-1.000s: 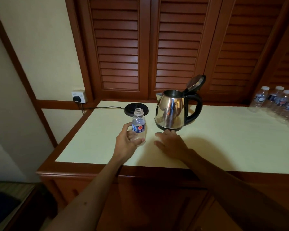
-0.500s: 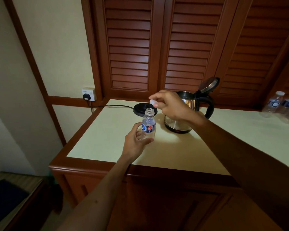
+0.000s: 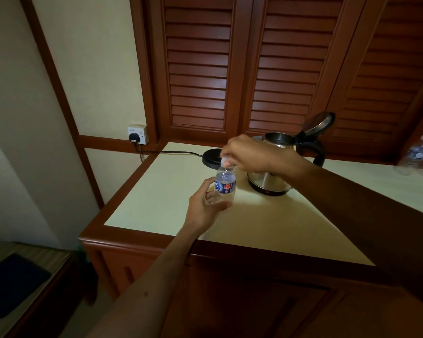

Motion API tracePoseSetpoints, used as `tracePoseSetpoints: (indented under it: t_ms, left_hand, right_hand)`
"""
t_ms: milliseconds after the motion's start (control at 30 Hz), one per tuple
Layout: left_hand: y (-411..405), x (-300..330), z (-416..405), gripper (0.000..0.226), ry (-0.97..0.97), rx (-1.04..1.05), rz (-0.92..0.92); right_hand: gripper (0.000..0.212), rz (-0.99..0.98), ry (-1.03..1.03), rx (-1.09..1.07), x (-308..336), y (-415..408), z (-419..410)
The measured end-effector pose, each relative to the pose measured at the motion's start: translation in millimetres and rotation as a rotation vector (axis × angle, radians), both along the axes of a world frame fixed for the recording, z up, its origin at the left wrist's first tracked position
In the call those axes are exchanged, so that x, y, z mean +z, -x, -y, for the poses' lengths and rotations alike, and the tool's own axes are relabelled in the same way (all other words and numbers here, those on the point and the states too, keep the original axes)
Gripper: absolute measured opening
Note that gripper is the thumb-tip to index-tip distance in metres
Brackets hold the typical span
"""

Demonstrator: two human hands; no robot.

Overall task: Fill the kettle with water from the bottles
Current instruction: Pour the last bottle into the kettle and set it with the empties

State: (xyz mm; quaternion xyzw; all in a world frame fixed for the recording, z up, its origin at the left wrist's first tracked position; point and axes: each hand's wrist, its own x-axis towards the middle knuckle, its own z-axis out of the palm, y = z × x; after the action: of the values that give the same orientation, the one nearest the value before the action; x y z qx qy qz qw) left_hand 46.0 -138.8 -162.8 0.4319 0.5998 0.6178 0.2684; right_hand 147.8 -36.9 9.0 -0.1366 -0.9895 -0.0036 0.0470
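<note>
A small clear bottle (image 3: 224, 184) with a blue label stands on the pale counter (image 3: 266, 223). My left hand (image 3: 204, 206) grips its lower body. My right hand (image 3: 248, 154) pinches a white cap (image 3: 224, 161) right at the bottle's mouth. Behind my right hand stands the steel kettle (image 3: 271, 181), its lid (image 3: 319, 123) hinged open and its black handle on the right. My right hand hides much of the kettle's body.
The black kettle base (image 3: 211, 159) sits behind the bottle, its cord running to a wall socket (image 3: 137, 135). More capped bottles (image 3: 419, 153) stand at the counter's far right. Louvred wooden doors rise behind. A low bench is at lower left.
My right hand rose from the counter with the white cap and has come down onto the bottle's mouth. My left hand kept its hold on the bottle. The camera turned left.
</note>
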Motion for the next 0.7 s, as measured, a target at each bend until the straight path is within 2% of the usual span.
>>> tracePoseSetpoints:
  t_ms: [100,200,300,367,433,533,633,700]
  left_hand:
    - [-0.7,-0.4,-0.8,0.066,0.008,0.006,0.002]
    - [-0.1,-0.9,-1.8,0.065,0.013,-0.002,-0.001]
    - [-1.0,0.4,-2.0,0.065,0.009,0.006,-0.002]
    - [-0.2,0.8,-3.3,0.067,0.015,0.017,-0.001]
    - [0.0,0.3,-4.2,0.065,0.027,0.029,-0.016]
    - [-1.0,0.9,-4.4,0.064,0.031,0.033,-0.011]
    - [-1.1,0.2,-3.8,0.065,0.023,0.034,-0.003]
    - [-1.0,-0.3,-3.4,0.064,0.028,0.038,0.007]
  right_hand:
    - [0.044,-0.020,-0.154,-0.124,-7.1,4.7,4.6]
    - [0.051,-0.113,-0.264,-0.236,-19.4,10.3,2.7]
    - [0.051,-0.109,-0.064,-0.194,-8.9,9.7,-2.6]
    - [0.040,-0.024,0.082,-0.085,6.2,3.5,-3.0]
    - [0.031,0.081,0.112,0.003,15.2,-1.6,-5.8]
    - [0.022,0.118,0.061,0.008,11.6,-1.6,-10.1]
    - [0.038,0.090,-0.102,-0.047,0.5,8.2,-4.6]
    - [0.049,0.000,-0.221,-0.095,-10.0,12.5,-3.9]
